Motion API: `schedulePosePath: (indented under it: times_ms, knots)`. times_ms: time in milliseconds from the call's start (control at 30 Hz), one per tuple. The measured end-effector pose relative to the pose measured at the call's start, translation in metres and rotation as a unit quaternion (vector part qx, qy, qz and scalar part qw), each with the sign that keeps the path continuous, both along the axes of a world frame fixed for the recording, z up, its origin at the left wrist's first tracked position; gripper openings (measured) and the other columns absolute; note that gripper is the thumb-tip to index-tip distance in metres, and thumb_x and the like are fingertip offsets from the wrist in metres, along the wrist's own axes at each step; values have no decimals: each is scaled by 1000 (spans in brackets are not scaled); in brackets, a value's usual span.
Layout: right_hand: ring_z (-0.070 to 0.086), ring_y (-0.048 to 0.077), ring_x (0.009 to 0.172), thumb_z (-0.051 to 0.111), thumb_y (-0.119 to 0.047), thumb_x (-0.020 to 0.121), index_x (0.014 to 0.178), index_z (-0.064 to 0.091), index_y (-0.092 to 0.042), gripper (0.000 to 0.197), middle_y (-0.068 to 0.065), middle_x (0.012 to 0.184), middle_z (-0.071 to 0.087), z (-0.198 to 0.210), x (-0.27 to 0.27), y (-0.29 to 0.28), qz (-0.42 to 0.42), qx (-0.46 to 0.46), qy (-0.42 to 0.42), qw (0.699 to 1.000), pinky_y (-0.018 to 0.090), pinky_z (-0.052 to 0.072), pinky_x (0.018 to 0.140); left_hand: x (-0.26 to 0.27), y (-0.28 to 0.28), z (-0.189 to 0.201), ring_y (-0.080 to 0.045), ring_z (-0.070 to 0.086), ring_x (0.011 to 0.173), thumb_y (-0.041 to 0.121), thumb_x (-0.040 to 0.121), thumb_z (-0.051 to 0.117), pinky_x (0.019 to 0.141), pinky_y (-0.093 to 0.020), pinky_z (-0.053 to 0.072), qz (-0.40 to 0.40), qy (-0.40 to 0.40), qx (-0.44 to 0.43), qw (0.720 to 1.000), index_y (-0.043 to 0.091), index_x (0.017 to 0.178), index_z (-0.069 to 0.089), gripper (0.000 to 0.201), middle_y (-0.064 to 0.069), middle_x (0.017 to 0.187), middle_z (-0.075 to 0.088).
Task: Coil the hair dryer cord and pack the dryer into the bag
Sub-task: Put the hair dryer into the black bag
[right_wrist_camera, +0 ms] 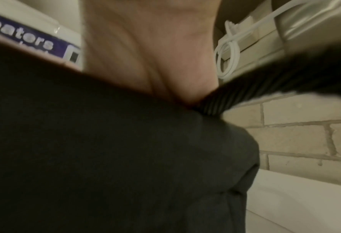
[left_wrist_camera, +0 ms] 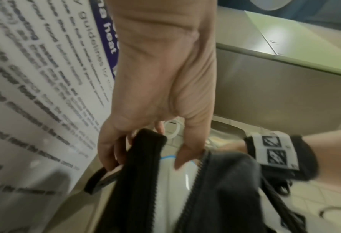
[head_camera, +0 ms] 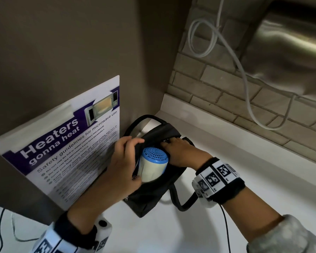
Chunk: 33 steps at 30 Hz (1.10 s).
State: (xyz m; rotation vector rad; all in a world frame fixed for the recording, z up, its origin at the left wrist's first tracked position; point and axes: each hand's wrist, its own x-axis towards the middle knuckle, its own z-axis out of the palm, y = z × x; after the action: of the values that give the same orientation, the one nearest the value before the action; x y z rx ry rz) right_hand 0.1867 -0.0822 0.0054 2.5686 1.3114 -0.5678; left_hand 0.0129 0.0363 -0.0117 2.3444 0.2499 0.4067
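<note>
Hair dryer (head_camera: 153, 166): white body, blue grille, partly inside the black bag (head_camera: 153, 194) at the surface's (head_camera: 263, 179) back left corner; cord unseen. Left hand (head_camera: 124, 161) grips the bag's rim, thumb on the dryer; right hand (head_camera: 181, 152) curls over the opposite rim. Judged remaining: full insertion, zipping.

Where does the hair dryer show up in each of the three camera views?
Head: hair dryer at centre, blue end sticking out of the black bag.
Left wrist: its white body low centre, between the zipper edges.
Right wrist: not visible; bag fabric blocks it.
Shared landmark: microwave poster.
</note>
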Motion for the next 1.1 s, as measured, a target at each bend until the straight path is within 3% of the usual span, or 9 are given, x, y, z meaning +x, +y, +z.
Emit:
schedulePosePath:
  times_ms: [200, 333, 467, 567, 633, 800, 900, 967, 1100]
  knots:
    - [52, 24, 119, 41, -16, 92, 131, 48, -24, 40, 3, 130, 57, 18, -5, -11, -18, 90, 87, 992, 40, 40, 101, 13, -4, -11, -14, 46, 118, -16, 70, 59, 96, -16, 38, 70, -49, 20, 996, 16, 118, 50, 58, -9, 132, 40]
    - [57, 31, 104, 36, -22, 96, 117, 47, -12, 26, 6, 99, 59, 25, -15, -12, -41, 49, 48, 997, 42, 37, 97, 16, -6, -10, -11, 51, 98, -5, 78, 63, 79, -10, 38, 108, -88, 6, 990, 9, 104, 52, 32, -10, 117, 49]
    - [53, 30, 107, 32, -30, 97, 120, 49, -11, 34, 11, 114, 59, 32, -21, -9, -39, -16, 68, 997, 42, 34, 98, 19, -8, -8, -14, 52, 87, 4, 83, 61, 69, -14, 42, 127, -130, -45, 982, 13, 96, 43, 24, -7, 101, 49]
    - [51, 19, 102, 42, -34, 95, 130, 42, -14, 40, 6, 118, 56, 43, -19, -13, -69, 26, 175, 982, 28, 38, 86, 22, -3, -10, -19, 55, 87, 5, 86, 59, 68, -24, 50, 138, -126, -87, 979, 12, 97, 43, 20, -10, 98, 50]
    - [46, 12, 113, 50, -43, 92, 141, 26, -19, 60, 1, 133, 47, 45, -22, -14, -68, 67, 248, 964, 21, 37, 92, 22, -2, -13, -21, 57, 90, 7, 87, 57, 69, -31, 55, 138, -119, -104, 978, 11, 99, 44, 19, -11, 100, 50]
    - [40, 25, 129, 31, -82, 77, 141, 28, -24, 87, 7, 141, 41, 17, -25, -4, -33, 67, 126, 989, 48, 31, 108, 23, -2, -15, -20, 56, 92, 6, 87, 57, 72, -29, 54, 138, -125, -116, 976, 12, 99, 43, 19, -11, 102, 51]
    - [42, 26, 128, 22, -88, 69, 141, 33, -25, 97, 7, 140, 43, 14, -20, -1, -41, 62, 147, 986, 49, 31, 109, 23, -1, -16, -20, 54, 93, 5, 86, 56, 72, -23, 50, 137, -129, -112, 976, 13, 97, 42, 20, -11, 102, 51]
    - [46, 26, 125, 25, -81, 78, 138, 38, -21, 87, 7, 135, 50, 20, -20, 0, -39, 46, 130, 990, 48, 31, 108, 24, -2, -17, -19, 54, 91, 3, 86, 57, 70, -16, 45, 138, -131, -103, 976, 14, 96, 42, 21, -10, 100, 52]
    - [47, 27, 124, 22, -75, 84, 141, 33, -16, 83, 8, 127, 58, 26, -23, -1, -50, 5, 72, 996, 46, 18, 109, 24, -4, -14, -19, 53, 90, 5, 85, 59, 73, -29, 50, 145, -139, -80, 976, 15, 95, 42, 22, -7, 100, 50]
